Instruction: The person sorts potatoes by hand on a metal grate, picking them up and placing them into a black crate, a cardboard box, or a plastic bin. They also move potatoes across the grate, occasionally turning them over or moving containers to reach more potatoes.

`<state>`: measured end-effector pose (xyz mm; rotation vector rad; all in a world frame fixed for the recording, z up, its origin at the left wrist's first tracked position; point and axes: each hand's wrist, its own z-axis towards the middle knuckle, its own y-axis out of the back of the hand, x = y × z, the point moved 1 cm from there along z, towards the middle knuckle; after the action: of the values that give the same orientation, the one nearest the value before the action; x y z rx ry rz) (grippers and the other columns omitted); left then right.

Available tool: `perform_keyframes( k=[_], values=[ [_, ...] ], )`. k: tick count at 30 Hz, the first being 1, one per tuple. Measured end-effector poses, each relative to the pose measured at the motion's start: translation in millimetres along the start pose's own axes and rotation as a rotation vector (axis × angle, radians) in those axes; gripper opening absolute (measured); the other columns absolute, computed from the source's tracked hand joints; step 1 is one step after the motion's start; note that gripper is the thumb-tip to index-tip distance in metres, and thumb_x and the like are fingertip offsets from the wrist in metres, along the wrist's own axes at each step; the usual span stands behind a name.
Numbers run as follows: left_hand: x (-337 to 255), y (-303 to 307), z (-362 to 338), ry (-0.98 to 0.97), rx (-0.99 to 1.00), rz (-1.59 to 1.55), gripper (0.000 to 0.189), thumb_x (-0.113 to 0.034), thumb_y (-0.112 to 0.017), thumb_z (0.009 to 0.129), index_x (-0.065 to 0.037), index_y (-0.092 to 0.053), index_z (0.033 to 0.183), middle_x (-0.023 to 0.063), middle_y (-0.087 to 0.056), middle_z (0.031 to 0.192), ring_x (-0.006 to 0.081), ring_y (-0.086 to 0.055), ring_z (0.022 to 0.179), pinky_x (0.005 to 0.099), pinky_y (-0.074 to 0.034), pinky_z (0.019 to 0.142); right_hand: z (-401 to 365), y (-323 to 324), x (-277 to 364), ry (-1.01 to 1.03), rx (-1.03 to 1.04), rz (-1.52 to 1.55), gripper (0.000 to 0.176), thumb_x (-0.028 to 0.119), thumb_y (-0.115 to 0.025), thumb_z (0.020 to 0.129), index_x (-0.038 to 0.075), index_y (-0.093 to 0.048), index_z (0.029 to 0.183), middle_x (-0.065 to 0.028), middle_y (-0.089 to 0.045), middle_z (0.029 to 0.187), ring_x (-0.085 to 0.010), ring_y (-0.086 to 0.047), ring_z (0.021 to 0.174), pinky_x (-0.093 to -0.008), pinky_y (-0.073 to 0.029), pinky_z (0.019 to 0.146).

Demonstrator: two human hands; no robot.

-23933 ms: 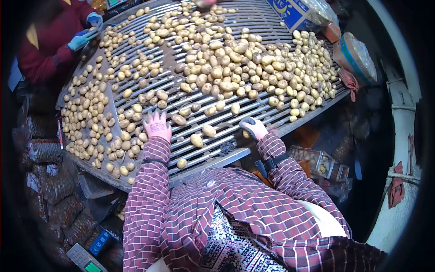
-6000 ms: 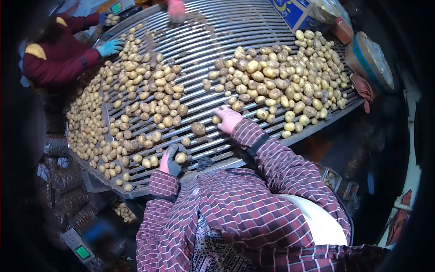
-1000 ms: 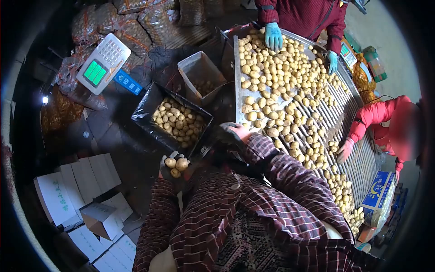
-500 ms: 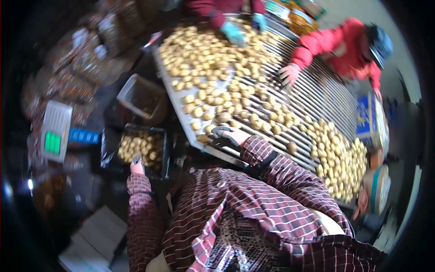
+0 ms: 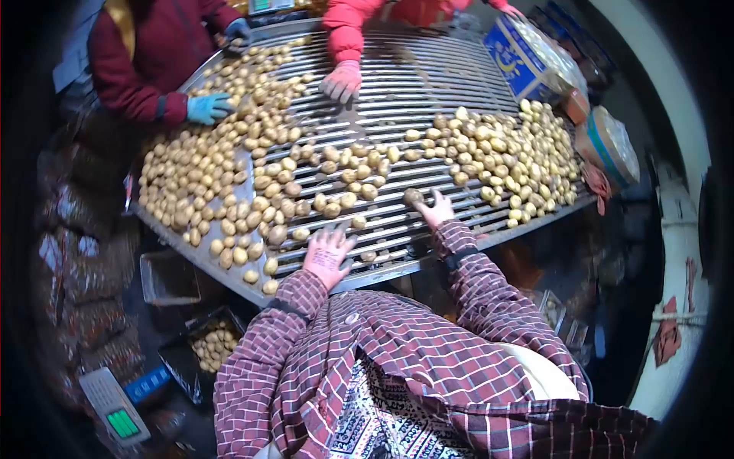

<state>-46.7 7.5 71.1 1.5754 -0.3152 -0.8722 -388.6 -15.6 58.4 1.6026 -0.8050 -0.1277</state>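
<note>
My left hand, in a pinkish glove with dark marks on its back, lies with fingers spread over the metal slats near the table's front edge. A potato sits just beyond its fingertips, and another potato lies to its right. My right hand reaches over the slats farther right, its thumb and fingers closed around a darker brownish potato. Loose potatoes spread across the left side of the slatted sorting table. A second heap of potatoes lies at the right.
A co-worker's blue-gloved hand touches potatoes at the left; another person's pink-gloved hand rests on the far slats. Below left are a plastic bin, a black-lined crate of potatoes and a scale. A blue box stands at the right.
My view has swung toward the table. My left hand has moved from the potato crate to the slats. My right hand has moved right along the slats and now holds a dark potato.
</note>
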Motion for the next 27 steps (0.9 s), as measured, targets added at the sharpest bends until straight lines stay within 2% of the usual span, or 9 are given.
perform_keyframes(
  k=[3, 5, 10, 13, 18, 19, 21, 24, 27],
  values=[
    [-4, -12, 49, -0.212, 0.214, 0.067, 0.057, -0.041, -0.067, 0.078, -0.023, -0.052, 0.13, 0.0128, -0.039, 0.142, 0.0333, -0.035, 0.132, 0.0549, -0.025, 0.108, 5, -25, 26, 0.04, 0.033, 0.115, 0.087, 0.05, -0.074, 0.069, 0.012, -0.041, 0.14, -0.0304, -0.041, 0.128, -0.0436, -0.048, 0.117, -0.0441, -0.04, 0.103],
    [2, -15, 58, -0.241, 0.171, 0.131, 0.05, -0.039, -0.066, 0.078, -0.022, -0.057, 0.123, 0.011, -0.041, 0.141, 0.0334, -0.034, 0.132, 0.055, -0.023, 0.11, 6, -40, 54, 0.089, 0.059, 0.163, 0.086, 0.047, -0.076, 0.068, 0.012, -0.042, 0.139, -0.0309, -0.041, 0.127, -0.0441, -0.047, 0.117, -0.0447, -0.04, 0.103],
    [56, -12, 62, 0.113, -0.023, 0.149, 0.022, -0.032, -0.071, 0.072, -0.026, -0.069, 0.093, 0.0047, -0.048, 0.135, 0.0336, -0.036, 0.131, 0.0603, -0.025, 0.105, -12, -78, 141, 0.261, 0.248, 0.15, 0.088, 0.04, -0.076, 0.069, 0.016, -0.034, 0.142, -0.0328, -0.037, 0.127, -0.0477, -0.049, 0.113, -0.0452, -0.043, 0.1],
    [107, -13, 46, 0.329, -0.009, 0.195, 0.029, -0.032, -0.072, 0.072, -0.025, -0.067, 0.099, 0.0058, -0.046, 0.136, 0.0324, -0.034, 0.133, 0.0594, -0.027, 0.104, -25, -94, 203, 0.263, 0.392, 0.184, 0.086, 0.035, -0.074, 0.07, 0.017, -0.032, 0.143, -0.0329, -0.036, 0.129, -0.0483, -0.049, 0.113, -0.0447, -0.043, 0.101],
    [164, 8, 14, 0.681, 0.055, 0.117, 0.05, -0.037, -0.073, 0.072, -0.022, -0.062, 0.118, 0.0122, -0.038, 0.143, 0.0332, -0.031, 0.136, 0.0535, -0.028, 0.107, -15, -124, 238, 0.912, 0.416, 0.358, 0.068, 0.032, -0.067, 0.077, 0.011, -0.041, 0.137, -0.0247, -0.045, 0.127, -0.0384, -0.053, 0.113, -0.0408, -0.045, 0.098],
    [170, 8, 8, 0.728, 0.044, 0.103, 0.052, -0.036, -0.073, 0.072, -0.022, -0.061, 0.12, 0.0132, -0.038, 0.143, 0.034, -0.031, 0.135, 0.0533, -0.028, 0.107, -16, -77, 252, 0.818, 0.593, 0.268, 0.062, 0.033, -0.066, 0.079, 0.009, -0.046, 0.133, -0.0216, -0.049, 0.127, -0.0354, -0.055, 0.111, -0.0391, -0.044, 0.098],
    [184, 4, -5, 0.769, -0.014, 0.061, 0.054, -0.035, -0.073, 0.072, -0.02, -0.06, 0.122, 0.0151, -0.039, 0.143, 0.036, -0.033, 0.134, 0.0527, -0.029, 0.107, 12, -51, 232, 0.762, 0.366, 0.189, 0.044, 0.032, -0.06, 0.085, 0.009, -0.059, 0.122, -0.0167, -0.062, 0.112, -0.0302, -0.059, 0.107, -0.0397, -0.047, 0.094],
    [191, -2, -33, 0.787, -0.218, -0.023, 0.051, -0.026, -0.072, 0.073, -0.013, -0.06, 0.121, 0.0181, -0.046, 0.135, 0.0381, -0.04, 0.128, 0.049, -0.033, 0.105, 63, -28, 163, 0.489, -0.056, -0.166, 0.036, 0.032, -0.071, 0.077, 0.013, -0.065, 0.107, -0.0115, -0.065, 0.096, -0.0273, -0.062, 0.094, -0.0404, -0.05, 0.084],
    [167, 6, -48, 0.807, -0.514, -0.151, 0.042, -0.016, -0.069, 0.076, -0.006, -0.061, 0.116, 0.0188, -0.053, 0.126, 0.0371, -0.048, 0.119, 0.0454, -0.039, 0.101, 74, -30, 138, 0.277, 0.014, -0.339, 0.04, 0.032, -0.073, 0.074, 0.012, -0.063, 0.107, -0.0161, -0.054, 0.114, -0.0307, -0.059, 0.101, -0.0416, -0.05, 0.086]
  ],
)
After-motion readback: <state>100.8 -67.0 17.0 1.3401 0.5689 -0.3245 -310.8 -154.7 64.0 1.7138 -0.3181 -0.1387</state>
